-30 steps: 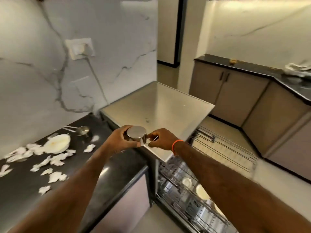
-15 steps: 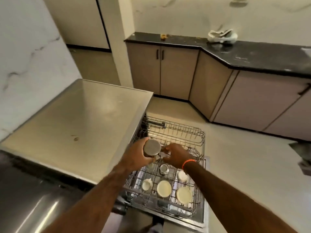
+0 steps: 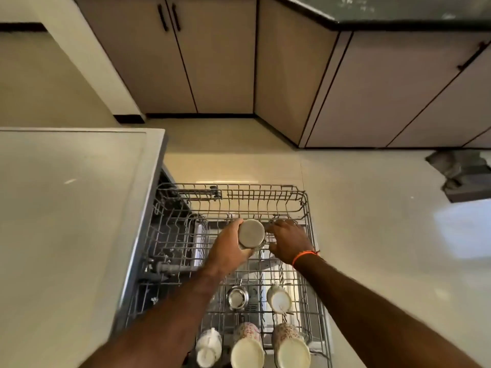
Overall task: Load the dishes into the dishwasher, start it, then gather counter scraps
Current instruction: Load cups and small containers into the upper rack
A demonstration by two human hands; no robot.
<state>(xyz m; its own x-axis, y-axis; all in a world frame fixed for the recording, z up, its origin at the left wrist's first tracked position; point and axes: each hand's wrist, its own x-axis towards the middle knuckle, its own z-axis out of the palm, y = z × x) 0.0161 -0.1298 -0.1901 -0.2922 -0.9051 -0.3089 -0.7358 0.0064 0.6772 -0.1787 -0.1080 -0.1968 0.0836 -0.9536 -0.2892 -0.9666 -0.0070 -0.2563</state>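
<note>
The dishwasher's wire rack [image 3: 305, 197] is pulled out over the floor below me. My left hand [image 3: 225, 252] grips an upturned steel cup [image 3: 251, 233] just above the rack's middle. My right hand [image 3: 289, 243], with an orange wristband, lies beside the cup, fingers spread over the rack wires and reaching toward the cup's right side. Nearer to me the rack holds a small steel bowl [image 3: 237, 298], a white cup [image 3: 279, 298], two patterned cups [image 3: 247, 346] and a white item [image 3: 208, 346].
The dishwasher's flat steel top [image 3: 66, 208] fills the left. Beige cabinets [image 3: 212, 62] under a black counter [image 3: 411, 14] line the far side. Pale floor [image 3: 372, 235] lies to the right, with a dark object [image 3: 462, 173] on it.
My view swung from the counter down onto the rack. Both hands carried the steel cup off the dishwasher's top and lowered it over the rack's middle.
</note>
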